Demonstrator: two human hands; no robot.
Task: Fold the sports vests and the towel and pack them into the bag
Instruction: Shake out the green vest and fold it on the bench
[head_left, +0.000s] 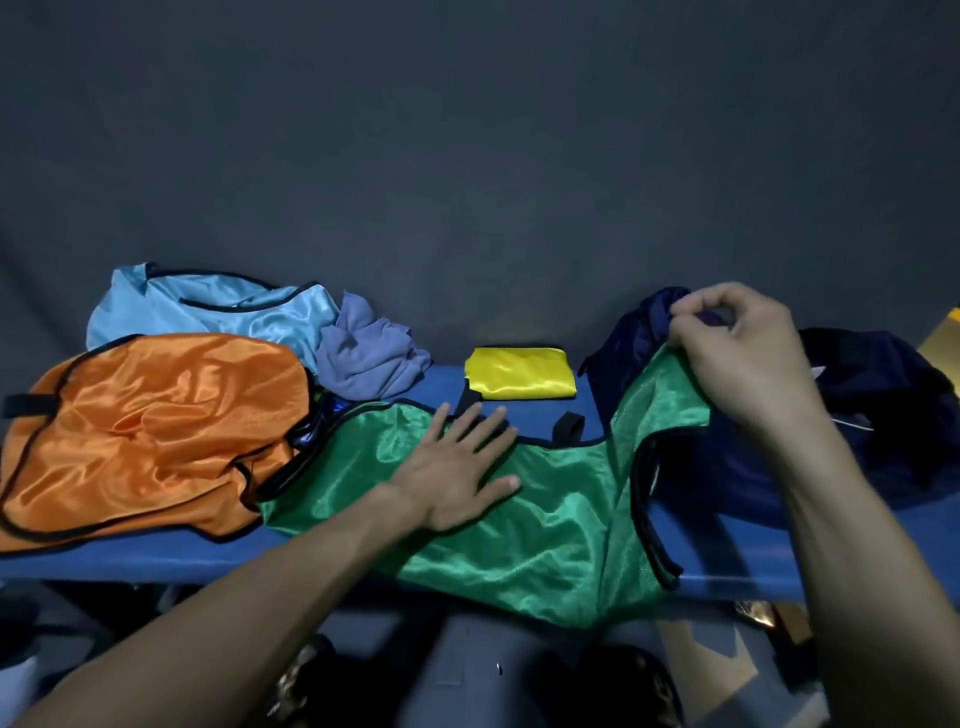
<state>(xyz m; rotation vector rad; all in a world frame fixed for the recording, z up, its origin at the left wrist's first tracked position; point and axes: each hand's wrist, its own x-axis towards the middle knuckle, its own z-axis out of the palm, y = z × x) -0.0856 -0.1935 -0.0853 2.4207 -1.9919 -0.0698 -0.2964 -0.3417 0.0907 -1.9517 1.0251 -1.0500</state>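
A shiny green satin vest with black trim (519, 519) is spread across the blue bench (156, 558), draped over its near edge, and is pressed flat by the left hand (457, 467) with fingers straight and splayed, while one corner is pinched and lifted by the curled fingers of the right hand (737, 353) over the dark navy fabric bag (883, 415) at the right end. A folded yellow satin vest (519, 373) is seen at the far edge; a crumpled orange satin vest (145, 436), a light-blue satin vest (208, 306) and a bunched grey-blue towel (369, 353) are piled at the left end.
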